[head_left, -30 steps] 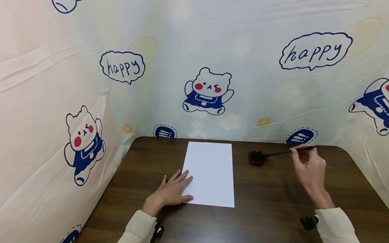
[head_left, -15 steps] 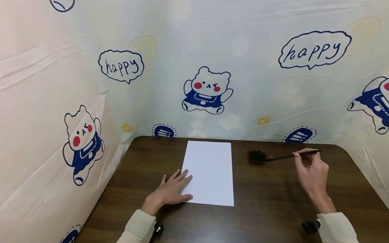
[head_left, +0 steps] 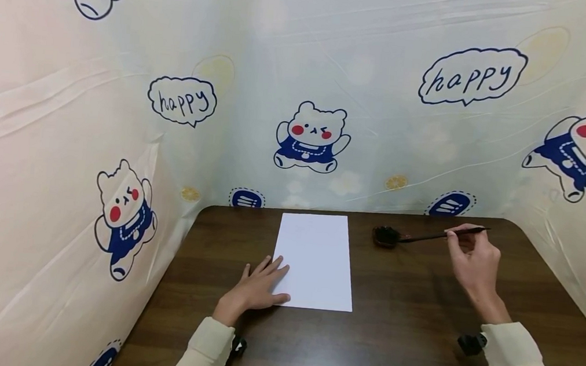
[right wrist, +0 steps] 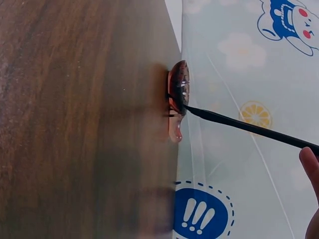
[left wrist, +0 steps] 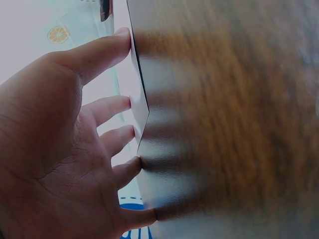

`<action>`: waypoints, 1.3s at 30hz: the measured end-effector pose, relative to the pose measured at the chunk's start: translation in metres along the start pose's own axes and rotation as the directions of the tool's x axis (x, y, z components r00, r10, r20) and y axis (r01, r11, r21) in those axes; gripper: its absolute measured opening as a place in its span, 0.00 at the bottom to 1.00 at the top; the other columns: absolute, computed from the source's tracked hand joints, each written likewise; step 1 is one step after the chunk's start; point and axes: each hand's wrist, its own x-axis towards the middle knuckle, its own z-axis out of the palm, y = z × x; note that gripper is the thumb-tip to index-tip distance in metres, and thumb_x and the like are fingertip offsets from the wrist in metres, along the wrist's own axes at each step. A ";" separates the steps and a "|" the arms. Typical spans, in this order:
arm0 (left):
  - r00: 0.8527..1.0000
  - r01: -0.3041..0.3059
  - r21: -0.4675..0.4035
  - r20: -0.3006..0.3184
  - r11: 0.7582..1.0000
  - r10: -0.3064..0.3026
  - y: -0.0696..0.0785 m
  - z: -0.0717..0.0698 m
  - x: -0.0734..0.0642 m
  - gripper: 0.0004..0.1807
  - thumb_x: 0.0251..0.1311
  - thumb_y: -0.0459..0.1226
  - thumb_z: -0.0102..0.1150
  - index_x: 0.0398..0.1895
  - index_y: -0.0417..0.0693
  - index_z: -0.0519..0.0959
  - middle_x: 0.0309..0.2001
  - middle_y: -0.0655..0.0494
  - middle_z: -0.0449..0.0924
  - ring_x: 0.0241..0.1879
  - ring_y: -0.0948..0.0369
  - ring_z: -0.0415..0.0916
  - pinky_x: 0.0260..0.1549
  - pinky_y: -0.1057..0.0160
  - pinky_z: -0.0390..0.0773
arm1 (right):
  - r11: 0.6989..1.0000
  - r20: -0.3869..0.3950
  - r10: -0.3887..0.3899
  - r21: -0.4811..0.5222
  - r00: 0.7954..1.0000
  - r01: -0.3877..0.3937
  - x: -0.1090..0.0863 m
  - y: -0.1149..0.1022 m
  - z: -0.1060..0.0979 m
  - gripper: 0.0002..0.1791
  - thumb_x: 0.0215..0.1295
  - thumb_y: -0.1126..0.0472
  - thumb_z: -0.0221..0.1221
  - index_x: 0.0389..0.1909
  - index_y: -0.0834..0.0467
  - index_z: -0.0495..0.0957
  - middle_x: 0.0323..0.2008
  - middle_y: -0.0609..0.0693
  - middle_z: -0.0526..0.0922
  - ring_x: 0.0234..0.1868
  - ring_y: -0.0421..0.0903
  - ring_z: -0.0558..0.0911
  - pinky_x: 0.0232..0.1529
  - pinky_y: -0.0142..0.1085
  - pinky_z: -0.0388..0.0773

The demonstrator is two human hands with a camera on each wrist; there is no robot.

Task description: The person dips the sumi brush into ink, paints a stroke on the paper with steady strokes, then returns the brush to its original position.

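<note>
Fingers spread, my left hand (head_left: 255, 287) rests on the lower left part of a white sheet of paper (head_left: 317, 261). In the left wrist view, the thumb (left wrist: 102, 57) and some fingertips touch the sheet, while the little finger reaches the table beside it. My right hand (head_left: 474, 266) pinches a dark writing brush (head_left: 424, 237) near the upper part of its handle. The brush slants down to the left, its tip at a small dark ink dish (head_left: 385, 237). Seen from the right wrist, the dish (right wrist: 176, 130) looks reddish and glossy, and the brush tip (right wrist: 189, 108) meets its rim.
The dark wooden table (head_left: 393, 354) carries the paper in the middle and the dish to its right. A pale curtain (head_left: 380, 86) printed with bears stands along the back edge and both sides. Small black wrist cameras (head_left: 471, 343) are worn at both cuffs.
My right hand has shifted right and slightly toward me, drawing the brush rightward and lower while its tip stays by the dish. The left hand and paper have kept their places.
</note>
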 end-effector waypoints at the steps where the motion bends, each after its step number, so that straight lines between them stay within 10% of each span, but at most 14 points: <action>1: 1.000 -0.001 0.000 -0.003 1.000 0.001 0.000 0.000 0.000 0.43 0.61 0.62 0.55 0.77 0.61 0.55 0.80 0.56 0.44 0.79 0.47 0.38 0.66 0.25 0.40 | 1.000 -0.006 -0.003 0.004 1.000 0.003 0.001 -0.001 -0.001 0.10 0.62 0.65 0.63 0.41 0.65 0.80 0.32 0.57 0.86 0.33 0.10 0.73 0.31 0.09 0.66; 39: 1.000 0.002 -0.010 -0.005 1.000 -0.002 0.001 -0.001 -0.002 0.43 0.61 0.62 0.55 0.77 0.61 0.55 0.80 0.56 0.44 0.79 0.47 0.37 0.67 0.26 0.39 | 0.999 -0.001 0.030 0.015 1.000 -0.030 -0.018 -0.006 0.007 0.10 0.61 0.66 0.65 0.41 0.65 0.80 0.32 0.57 0.86 0.35 0.12 0.74 0.27 0.11 0.65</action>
